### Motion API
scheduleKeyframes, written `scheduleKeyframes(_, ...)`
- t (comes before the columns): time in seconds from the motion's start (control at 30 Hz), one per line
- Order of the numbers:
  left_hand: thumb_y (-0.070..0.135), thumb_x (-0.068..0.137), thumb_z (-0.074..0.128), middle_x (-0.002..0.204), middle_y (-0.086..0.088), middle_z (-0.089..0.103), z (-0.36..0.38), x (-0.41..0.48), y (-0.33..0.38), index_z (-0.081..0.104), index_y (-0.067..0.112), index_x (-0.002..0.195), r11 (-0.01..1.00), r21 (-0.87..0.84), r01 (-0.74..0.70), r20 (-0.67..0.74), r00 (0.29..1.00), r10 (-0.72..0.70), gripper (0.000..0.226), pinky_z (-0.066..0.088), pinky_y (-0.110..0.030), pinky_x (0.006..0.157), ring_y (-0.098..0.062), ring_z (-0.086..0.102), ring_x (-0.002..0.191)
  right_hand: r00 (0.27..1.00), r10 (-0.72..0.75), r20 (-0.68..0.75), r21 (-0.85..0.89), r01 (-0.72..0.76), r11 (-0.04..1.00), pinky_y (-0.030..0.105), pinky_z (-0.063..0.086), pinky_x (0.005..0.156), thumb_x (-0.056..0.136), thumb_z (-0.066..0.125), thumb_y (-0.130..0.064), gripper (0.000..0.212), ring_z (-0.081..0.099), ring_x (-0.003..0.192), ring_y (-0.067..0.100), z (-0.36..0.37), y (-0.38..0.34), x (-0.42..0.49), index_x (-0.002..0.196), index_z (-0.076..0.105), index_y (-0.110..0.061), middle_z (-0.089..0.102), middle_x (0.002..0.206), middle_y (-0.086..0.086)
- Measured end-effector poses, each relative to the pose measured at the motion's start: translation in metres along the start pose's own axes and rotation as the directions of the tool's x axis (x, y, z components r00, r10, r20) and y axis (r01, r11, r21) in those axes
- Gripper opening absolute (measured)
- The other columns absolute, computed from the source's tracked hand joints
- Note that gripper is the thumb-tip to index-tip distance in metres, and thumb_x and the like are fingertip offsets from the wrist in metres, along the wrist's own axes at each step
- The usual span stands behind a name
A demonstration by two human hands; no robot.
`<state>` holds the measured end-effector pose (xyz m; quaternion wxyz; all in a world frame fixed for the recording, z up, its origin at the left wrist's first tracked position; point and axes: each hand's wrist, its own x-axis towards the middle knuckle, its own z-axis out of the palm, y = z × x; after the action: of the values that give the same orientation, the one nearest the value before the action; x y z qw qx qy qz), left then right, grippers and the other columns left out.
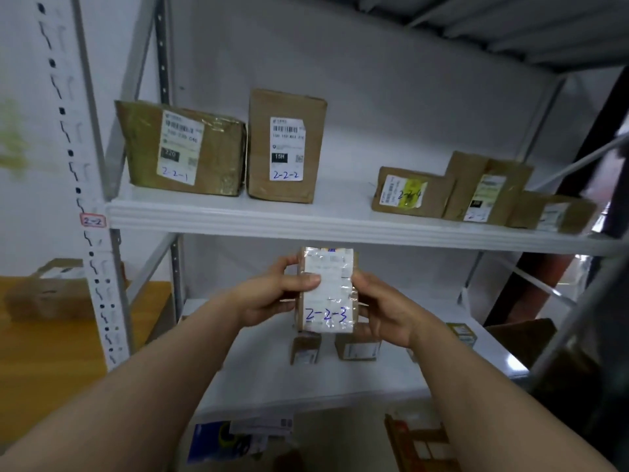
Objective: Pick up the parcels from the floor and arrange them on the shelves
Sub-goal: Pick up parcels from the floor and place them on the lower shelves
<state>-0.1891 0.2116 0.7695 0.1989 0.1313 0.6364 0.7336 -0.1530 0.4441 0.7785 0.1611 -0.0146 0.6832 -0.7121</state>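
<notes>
Two bare forearms reach up from below, and between the left hand [272, 294] and the right hand [384, 310] sits a small taped parcel [326, 291], its label marked 2-2-3. The fingers [304, 279] of both hands are clasped around its sides, holding it upright in the air just below the edge of the upper shelf [306, 218].

That shelf already carries box 2-2-1 [180, 148] and box 2-2-2 [284, 146] side by side, then a gap, then box 2-2-4 [408, 192] with two more boxes beyond it. I'd judge the gap is meant for this parcel (the numbers run in order), so this level looks nearly done.

The lower shelf [306, 379] holds a few small boxes. More packages [238, 434] lie on the floor underneath, so work remains. The wall behind is plain white; a yellow surface [51, 362] stands to the left with another carton [51, 291] on it.
</notes>
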Motion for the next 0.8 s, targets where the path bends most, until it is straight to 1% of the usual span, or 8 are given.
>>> scheduleKeyframes(0.13,0.028,0.065,0.085,0.112,-0.001,0.074,0.009,0.004,0.043,0.045,0.031,0.132,0.994,0.075,-0.075,0.042,0.996,0.072,0.078,0.051,-0.037,0.094,-0.017,0.07,0.105,0.995,-0.086,0.051,0.0,0.086,0.996,0.052,0.056,0.088,0.064,0.085,-0.055,0.076,0.067,0.116,0.022,-0.007,-0.031,-0.003,0.13,0.062,-0.024,0.069,0.128,0.006)
scheduleKeyframes(0.23,0.023,0.07,0.086,0.114,-0.002,0.074,0.014,0.01,0.066,0.046,0.029,0.133,0.988,0.065,-0.141,0.029,0.99,0.139,0.075,0.051,-0.036,0.092,-0.02,0.07,0.106,0.986,-0.162,0.029,0.048,0.16,0.986,0.048,0.057,0.082,0.073,0.085,-0.034,0.065,0.068,0.114,0.025,-0.014,-0.048,0.0,0.131,0.057,-0.025,0.069,0.127,0.008)
scheduleKeyframes(0.33,0.021,0.078,0.08,0.112,0.0,0.074,0.023,0.02,0.087,0.05,0.027,0.131,0.973,0.055,-0.224,-0.003,0.975,0.224,0.061,0.051,-0.031,0.083,-0.019,0.071,0.103,0.971,-0.24,0.019,0.042,0.239,0.97,0.043,0.057,0.081,0.075,0.081,-0.02,0.066,0.069,0.112,0.026,-0.017,-0.068,0.004,0.135,0.055,-0.027,0.07,0.125,0.008)
scheduleKeyframes(0.47,0.019,0.073,0.085,0.112,-0.001,0.073,0.04,0.043,0.109,0.029,0.023,0.136,0.938,0.021,-0.345,-0.196,0.919,0.342,0.085,0.052,-0.036,0.088,-0.02,0.071,0.1,0.931,-0.364,-0.021,0.035,0.364,0.931,0.04,0.058,0.082,0.082,0.076,-0.018,0.055,0.069,0.111,0.024,-0.023,-0.1,0.017,0.133,0.059,-0.029,0.071,0.124,0.005)
scheduleKeyframes(0.57,0.017,0.076,0.084,0.115,-0.006,0.066,0.046,0.061,0.123,0.037,0.014,0.124,0.904,0.099,-0.415,-0.259,0.867,0.426,0.068,0.055,-0.026,0.075,-0.018,0.07,0.099,0.898,-0.418,-0.138,0.087,0.431,0.898,0.046,0.059,0.083,0.086,0.074,-0.011,0.051,0.07,0.11,0.029,-0.03,-0.117,0.034,0.132,0.056,-0.021,0.069,0.126,0.007)
scheduleKeyframes(0.63,0.009,0.079,0.08,0.115,-0.009,0.064,0.049,0.076,0.127,0.042,0.011,0.116,0.888,0.136,-0.439,-0.252,0.851,0.46,0.053,0.057,-0.027,0.077,-0.021,0.069,0.103,0.881,-0.438,-0.177,0.091,0.458,0.884,0.049,0.059,0.088,0.087,0.073,-0.011,0.049,0.072,0.105,0.029,-0.035,-0.123,0.047,0.132,0.053,-0.017,0.072,0.12,0.008)
scheduleKeyframes(0.7,0.001,0.08,0.075,0.118,-0.009,0.062,0.052,0.091,0.125,0.044,0.014,0.113,0.881,0.145,-0.45,-0.254,0.843,0.473,0.047,0.057,-0.026,0.077,-0.021,0.067,0.103,0.864,-0.464,-0.198,0.08,0.486,0.87,0.044,0.061,0.082,0.089,0.071,-0.01,0.045,0.074,0.098,0.025,-0.043,-0.125,0.059,0.13,0.054,-0.014,0.075,0.112,0.005)
scheduleKeyframes(0.8,-0.004,0.079,0.074,0.129,-0.005,0.051,0.059,0.116,0.119,0.048,0.024,0.121,0.873,0.219,-0.435,-0.271,0.833,0.483,0.057,0.054,-0.034,0.089,-0.018,0.058,0.112,0.838,-0.484,-0.251,0.068,0.514,0.855,0.031,0.061,0.068,0.091,0.069,-0.01,0.039,0.075,0.088,0.016,-0.059,-0.128,0.076,0.128,0.056,-0.017,0.075,0.107,0.002)
